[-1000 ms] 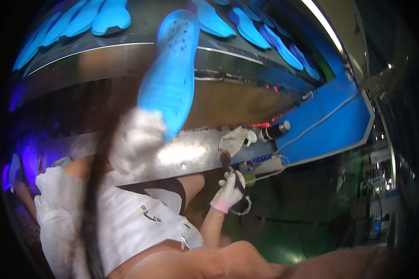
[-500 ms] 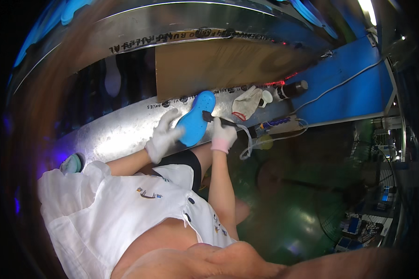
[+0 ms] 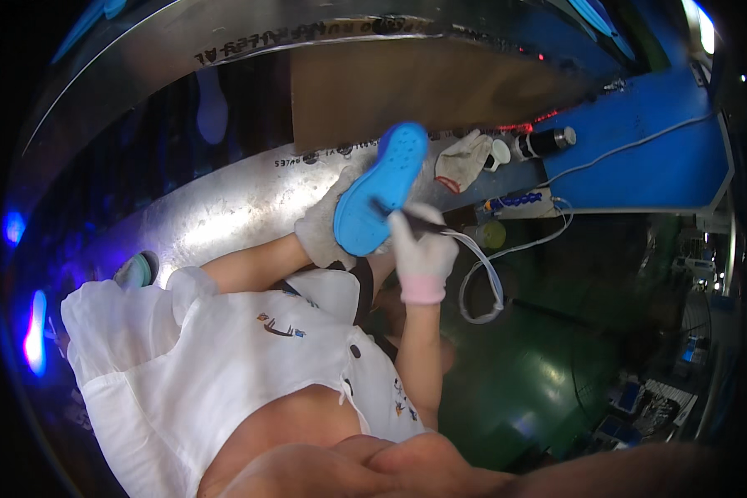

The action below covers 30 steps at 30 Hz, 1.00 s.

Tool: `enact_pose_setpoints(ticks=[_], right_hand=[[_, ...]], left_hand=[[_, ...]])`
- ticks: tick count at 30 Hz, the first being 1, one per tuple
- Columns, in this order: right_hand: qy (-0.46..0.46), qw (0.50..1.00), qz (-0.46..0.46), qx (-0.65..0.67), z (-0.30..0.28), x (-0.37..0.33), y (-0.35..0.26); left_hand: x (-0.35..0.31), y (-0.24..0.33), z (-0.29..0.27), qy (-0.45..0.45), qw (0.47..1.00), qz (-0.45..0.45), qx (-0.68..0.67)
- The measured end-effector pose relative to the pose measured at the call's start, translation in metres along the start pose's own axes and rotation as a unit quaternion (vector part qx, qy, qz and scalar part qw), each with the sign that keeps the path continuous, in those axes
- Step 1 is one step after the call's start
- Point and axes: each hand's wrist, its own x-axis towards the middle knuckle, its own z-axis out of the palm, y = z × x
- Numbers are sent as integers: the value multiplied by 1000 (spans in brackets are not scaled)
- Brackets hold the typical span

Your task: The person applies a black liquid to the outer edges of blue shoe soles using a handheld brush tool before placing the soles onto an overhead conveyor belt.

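A bright blue shoe sole (image 3: pixel 372 203) is tilted up off the metal ledge, with small dimples at its far end. My left hand (image 3: pixel 317 226), in a pale glove, grips it from behind along its left side; the fingers are partly hidden by the sole. In my right hand (image 3: pixel 425 253), gloved in white with a pink cuff, is a black brush-like tool (image 3: pixel 427 222). Its blurred dark tip lies over the sole's middle; I cannot tell whether it touches. A thin whitish tube (image 3: pixel 491 278) loops from the tool down to the right.
Beyond the sole runs the shiny metal ledge (image 3: pixel 224 195) with a brown board (image 3: pixel 423 91) behind it. A loose white glove (image 3: pixel 463 158), a white cup (image 3: pixel 498 154) and a dark flask (image 3: pixel 546 142) stand to the right, near a blue panel (image 3: pixel 639 149). Another sole (image 3: pixel 212 106) lies far left.
The blue sole has been lifted and tilted, and my left hand has gone from open fingers beside it to gripping it from behind. My right hand has moved right and nearer with the tool.
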Motion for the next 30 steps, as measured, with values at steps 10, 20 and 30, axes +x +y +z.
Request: enact_pose_setpoints(ticks=[10, 20, 30], right_hand=[[150, 979, -130, -50, -2, 3, -3], [125, 970, -207, -7, 1, -24, -14], [-50, 943, -310, -112, -10, -40, -39]], left_hand=[[-3, 0, 31, -100, 994, 26, -19], [-2, 15, 66, -1, 991, 59, 117], [4, 45, 77, -35, 981, -44, 186]])
